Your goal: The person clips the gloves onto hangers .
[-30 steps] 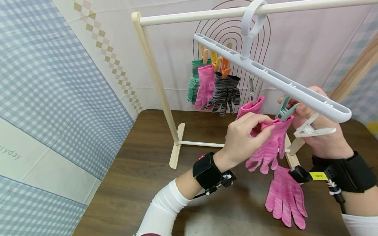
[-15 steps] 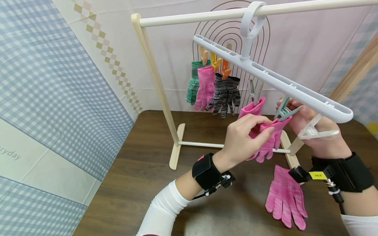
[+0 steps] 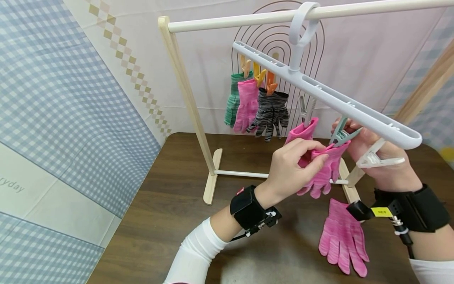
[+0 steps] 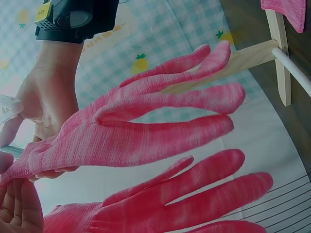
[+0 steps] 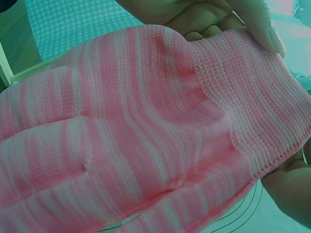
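A pink knit glove [image 3: 328,165] hangs at a pale green clothespin [image 3: 341,136], and my left hand [image 3: 292,167] pinches the glove's cuff between thumb and fingers. My right hand [image 3: 381,152] is just behind and beside this clothespin, fingers loosely bent; the pin's handles stand spread in front of it. Part of that hand is hidden by the pins and cuff. In the right wrist view the striped glove [image 5: 136,111] fills the frame, with my left thumb [image 5: 265,34] on its cuff. Another pink glove [image 3: 301,130] hangs from a grey clothespin [image 3: 302,106] behind my left hand.
A white hanger [image 3: 330,88] hooks over the rack's rail [image 3: 227,20]. Green [image 3: 232,100], pink [image 3: 246,104] and black-grey [image 3: 271,110] gloves hang at its far end. A translucent clothespin [image 3: 376,159] dangles by my right wrist. One pink glove [image 3: 344,238] lies on the table [image 3: 170,244].
My right thumb has come off the green clothespin's handle, and the handles have spread apart. The hanging glove's fingers have risen slightly. My left hand keeps its pinch on the cuff.
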Tool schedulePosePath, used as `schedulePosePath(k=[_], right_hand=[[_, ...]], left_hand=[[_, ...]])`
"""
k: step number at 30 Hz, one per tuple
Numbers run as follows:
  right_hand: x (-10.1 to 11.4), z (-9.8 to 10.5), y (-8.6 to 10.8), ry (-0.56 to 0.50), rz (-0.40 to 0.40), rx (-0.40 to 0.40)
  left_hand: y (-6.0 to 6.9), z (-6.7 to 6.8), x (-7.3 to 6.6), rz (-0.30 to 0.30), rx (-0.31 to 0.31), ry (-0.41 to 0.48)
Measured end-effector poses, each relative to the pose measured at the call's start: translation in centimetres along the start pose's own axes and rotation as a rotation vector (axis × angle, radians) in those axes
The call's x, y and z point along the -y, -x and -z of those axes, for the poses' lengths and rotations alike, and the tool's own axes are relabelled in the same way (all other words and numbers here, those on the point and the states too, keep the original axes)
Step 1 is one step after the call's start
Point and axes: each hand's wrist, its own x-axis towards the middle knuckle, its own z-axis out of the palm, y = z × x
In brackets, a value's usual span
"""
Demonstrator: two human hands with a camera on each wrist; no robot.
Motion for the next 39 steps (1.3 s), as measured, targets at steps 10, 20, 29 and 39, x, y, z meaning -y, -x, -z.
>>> schedulePosePath(k=[10, 20, 29, 39], right_hand=[[-0.2, 0.1, 0.2, -0.033, -0.008, 0.000], [-0.3, 0.1, 0.1, -0.055, 0.039, 0.010], [-0.1, 0.3, 0.5, -0.055, 0.083, 0.030], [0.2, 0.5, 1.1, -0.038, 0.074, 0.026]], left_hand=[[0.0, 0.0, 0.2, 0.002, -0.008, -0.014], [0.1, 0.1, 0.5, 0.020, -0.012, 0.015], [0.1, 0.1, 0.6, 0.027, -0.023, 0.011], [0.0, 0.1, 0.9, 0.026, -0.036, 0.014]])
